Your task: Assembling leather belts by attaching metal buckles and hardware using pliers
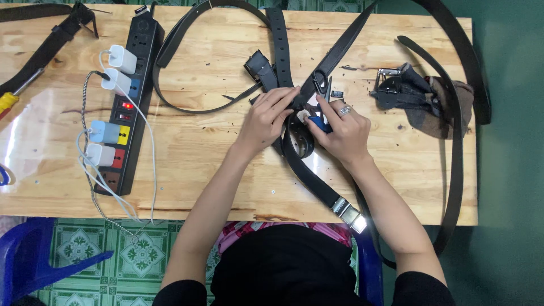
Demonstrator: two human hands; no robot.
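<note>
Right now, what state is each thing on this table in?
Left hand: gripping the black belt.
Right hand: closed on a blue-handled tool at the belt.
Power strip: switched on, red light lit, four chargers plugged in.
Belt buckle: hanging over the table edge.
Cloth: crumpled.
Scissors: closed.

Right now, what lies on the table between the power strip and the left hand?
In the head view, a black belt loop curves across the wood between the power strip and the left hand; lower down, the table is bare.
</note>
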